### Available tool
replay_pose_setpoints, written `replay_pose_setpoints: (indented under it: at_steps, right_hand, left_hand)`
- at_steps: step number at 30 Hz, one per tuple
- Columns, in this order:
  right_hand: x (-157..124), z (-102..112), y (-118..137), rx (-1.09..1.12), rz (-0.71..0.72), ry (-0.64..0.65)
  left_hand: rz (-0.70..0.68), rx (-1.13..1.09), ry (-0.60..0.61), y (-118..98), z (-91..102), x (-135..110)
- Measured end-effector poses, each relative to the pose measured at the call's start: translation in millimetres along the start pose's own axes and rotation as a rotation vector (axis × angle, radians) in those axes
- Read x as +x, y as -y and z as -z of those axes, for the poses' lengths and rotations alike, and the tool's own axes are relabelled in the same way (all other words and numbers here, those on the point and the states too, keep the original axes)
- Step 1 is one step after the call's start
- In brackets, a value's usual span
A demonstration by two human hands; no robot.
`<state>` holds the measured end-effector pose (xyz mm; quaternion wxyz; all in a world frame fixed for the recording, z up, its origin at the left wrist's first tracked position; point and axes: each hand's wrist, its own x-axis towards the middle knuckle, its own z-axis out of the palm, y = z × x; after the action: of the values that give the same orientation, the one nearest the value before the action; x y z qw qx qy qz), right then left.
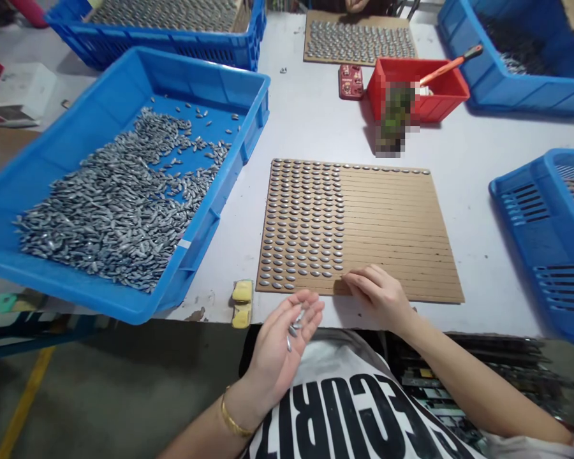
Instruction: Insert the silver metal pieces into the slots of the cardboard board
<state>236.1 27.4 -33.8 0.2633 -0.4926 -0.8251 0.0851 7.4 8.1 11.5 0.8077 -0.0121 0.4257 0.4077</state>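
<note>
My left hand [287, 344] is palm up and cupped at the table's front edge, with several small silver oval metal pieces [293, 331] lying in it. My right hand [375, 293] rests on the near edge of a cardboard sheet [397, 236], its fingertips pinched together just right of the last row of pieces. Whether a piece is between those fingers is hidden. Rows of the same silver pieces [306, 217] cover the sheet's left half, and one line runs along its far edge. Ruled lines cross the right half.
A blue tub [205, 236] at the left holds a heap of silver pieces. Yellow blocks [242, 305] lie by the sheet's near left corner. Beyond stand a red bin [440, 105], a red box-shaped device [351, 81] and another filled sheet [310, 44]. Blue crates [521, 210] flank the right.
</note>
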Motion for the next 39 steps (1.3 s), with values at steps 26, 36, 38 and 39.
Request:
replay_pose_setpoints:
  at_steps: [26, 36, 38, 39]
  right_hand:
    - [21, 6, 43, 0.21, 0.225, 0.203]
    - [14, -6, 42, 0.307, 0.14, 0.182]
    - [11, -9, 43, 0.29, 0.106, 0.16]
    - [10, -11, 44, 0.276, 0.102, 0.157]
  left_hand:
    - [0.047, -0.023, 0.138, 14, -5.3, 15]
    - [0.035, 0.093, 0.088, 17, 7.8, 10]
    - [0.02, 0.121, 0.071, 17, 10.3, 11]
    - [0.018, 0.129, 0.066, 16, 11.3, 11]
